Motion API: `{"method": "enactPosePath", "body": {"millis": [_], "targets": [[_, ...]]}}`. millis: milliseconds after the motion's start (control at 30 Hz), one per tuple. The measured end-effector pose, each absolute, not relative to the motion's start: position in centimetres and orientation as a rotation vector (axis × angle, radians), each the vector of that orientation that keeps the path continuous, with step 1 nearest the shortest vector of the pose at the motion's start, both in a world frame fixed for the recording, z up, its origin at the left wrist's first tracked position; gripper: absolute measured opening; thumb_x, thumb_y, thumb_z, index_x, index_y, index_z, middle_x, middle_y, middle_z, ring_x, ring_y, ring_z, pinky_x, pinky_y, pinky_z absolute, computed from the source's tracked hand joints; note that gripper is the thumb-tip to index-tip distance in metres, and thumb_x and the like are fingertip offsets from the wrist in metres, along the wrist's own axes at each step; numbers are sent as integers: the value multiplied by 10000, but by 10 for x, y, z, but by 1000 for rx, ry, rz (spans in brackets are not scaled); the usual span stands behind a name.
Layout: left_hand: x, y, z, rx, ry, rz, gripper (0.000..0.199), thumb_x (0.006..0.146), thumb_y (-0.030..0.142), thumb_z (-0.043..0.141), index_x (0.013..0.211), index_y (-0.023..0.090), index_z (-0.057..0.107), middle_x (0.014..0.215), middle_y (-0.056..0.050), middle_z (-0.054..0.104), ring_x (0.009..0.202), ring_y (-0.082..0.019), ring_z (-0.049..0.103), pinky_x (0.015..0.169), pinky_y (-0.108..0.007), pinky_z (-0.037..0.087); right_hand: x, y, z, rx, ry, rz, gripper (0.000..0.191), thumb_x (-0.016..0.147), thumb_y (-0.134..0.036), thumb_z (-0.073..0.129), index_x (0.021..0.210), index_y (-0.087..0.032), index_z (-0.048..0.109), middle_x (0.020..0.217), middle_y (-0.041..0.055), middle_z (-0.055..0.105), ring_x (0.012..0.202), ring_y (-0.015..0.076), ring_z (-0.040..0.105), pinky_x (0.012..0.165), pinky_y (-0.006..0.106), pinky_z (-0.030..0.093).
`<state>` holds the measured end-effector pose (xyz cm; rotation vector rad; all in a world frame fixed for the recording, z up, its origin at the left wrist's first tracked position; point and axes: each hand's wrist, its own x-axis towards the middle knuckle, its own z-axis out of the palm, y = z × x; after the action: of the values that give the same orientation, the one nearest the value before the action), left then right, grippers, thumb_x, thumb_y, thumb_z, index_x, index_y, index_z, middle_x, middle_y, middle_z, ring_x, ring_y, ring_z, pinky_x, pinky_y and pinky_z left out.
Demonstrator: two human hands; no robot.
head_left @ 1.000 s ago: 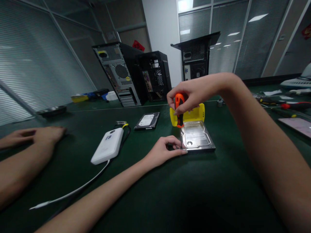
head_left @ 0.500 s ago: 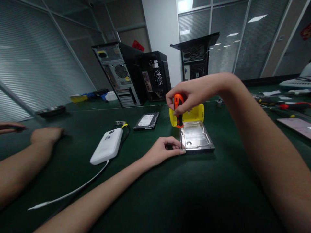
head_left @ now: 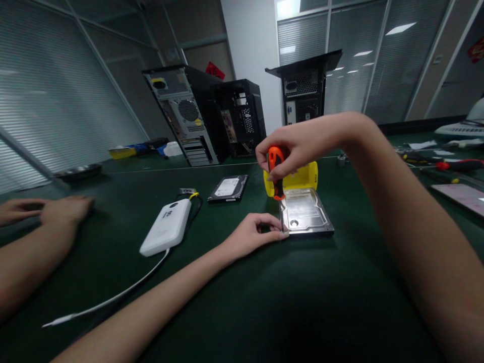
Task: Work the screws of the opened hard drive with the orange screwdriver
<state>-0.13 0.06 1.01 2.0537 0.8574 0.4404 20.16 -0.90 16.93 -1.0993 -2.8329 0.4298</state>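
Observation:
A silver hard drive lies flat on the green table, in front of a yellow container. My right hand grips an orange and black screwdriver from above, its shaft pointing down at the drive's near left corner. At that same corner, my left hand pinches the drive's edge, thumb and fingers around the shaft's lower end. The screwdriver's tip is hidden by the fingers. A second hard drive, black with a white label, rests farther back on the left.
Left of my left hand is a white power bank with a cable. Another person's hands are at the far left. Computer cases stand at the back, one more behind my right hand. Tools lie at the right.
The screwdriver handle and my right hand have shifted slightly left. My left hand stays at the drive's corner. The other person's hands have moved closer together.

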Motion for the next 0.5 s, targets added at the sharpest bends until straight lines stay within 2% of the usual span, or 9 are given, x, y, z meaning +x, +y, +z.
{"method": "enactPosePath", "body": {"millis": [500], "targets": [[-1,-1,10,2019,838,427,230,797,384,679,835,158,697,927,-27,697,869,-174,606,763,-274,419,200,-11,169,-1135,-2805,404,291,808,-344,618,1014,-138,613,933,31,613,778,112,561,628,222,419]]}}
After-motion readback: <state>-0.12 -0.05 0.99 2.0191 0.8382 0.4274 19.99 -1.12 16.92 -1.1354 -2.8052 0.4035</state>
